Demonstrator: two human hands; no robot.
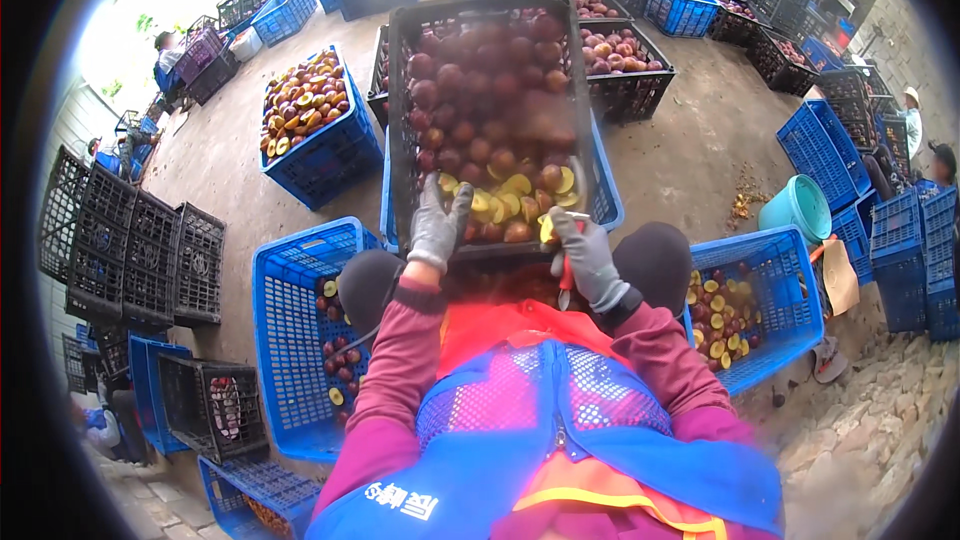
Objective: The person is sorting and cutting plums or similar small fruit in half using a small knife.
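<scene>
A black crate (578, 70) heaped with dark red plums (480, 90) stands in front of me, tilted toward my lap. Cut yellow plum halves (508, 202) lie on top at its near end. My left hand (437, 228), in a grey glove, rests at the near left of the fruit with fingers apart, holding nothing visible. My right hand (592, 262), gloved too, closes around a red-handled tool (566, 282) at the near right corner; its exact kind is hard to make out. A cut plum piece (547, 229) shows at the right fingertips.
Blue crates with halved plums flank my knees, one on the left (275, 340) and one on the right (775, 355). Another blue crate (315, 175) of halves stands ahead left. Black crates (125, 245) are stacked at left; a turquoise bucket (797, 208) stands at right. Other people sit around.
</scene>
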